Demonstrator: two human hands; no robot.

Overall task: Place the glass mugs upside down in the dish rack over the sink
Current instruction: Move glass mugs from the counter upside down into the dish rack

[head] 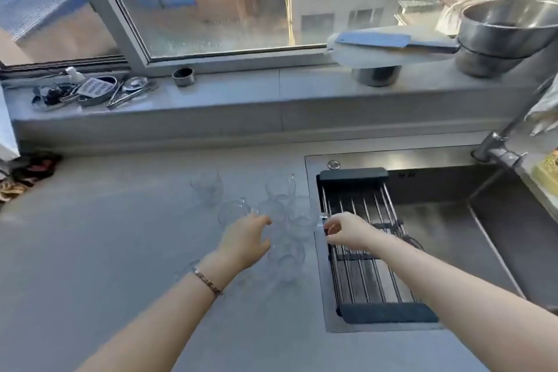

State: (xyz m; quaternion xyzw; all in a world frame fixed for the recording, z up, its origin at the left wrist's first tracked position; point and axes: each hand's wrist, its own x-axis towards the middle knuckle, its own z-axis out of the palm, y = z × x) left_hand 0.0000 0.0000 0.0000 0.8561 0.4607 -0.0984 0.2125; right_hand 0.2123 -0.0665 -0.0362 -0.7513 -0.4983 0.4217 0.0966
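Opening step, by the look of it: glass mugs [271,220] clustered on the grey surface [105,235] at frame centre, dish rack [368,251] over the sink [453,220] just right, bare. Left hand [244,241] spread open at the cluster; right hand [347,231] with fingers curled by the rack's left edge, grip unclear. Next: grasp, invert, lower onto bars. Tight between mugs; open room rightward.

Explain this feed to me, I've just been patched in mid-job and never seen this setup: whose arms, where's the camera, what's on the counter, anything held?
There is no machine: a person's bare arms, filmed by one camera worn on the head, looking down. The left hand reaches into a cluster of clear glass mugs on the grey counter. The right hand hovers at the dish rack lying over the sink; its fingers are curled, but whether they hold anything is unclear. The rack holds no mugs.
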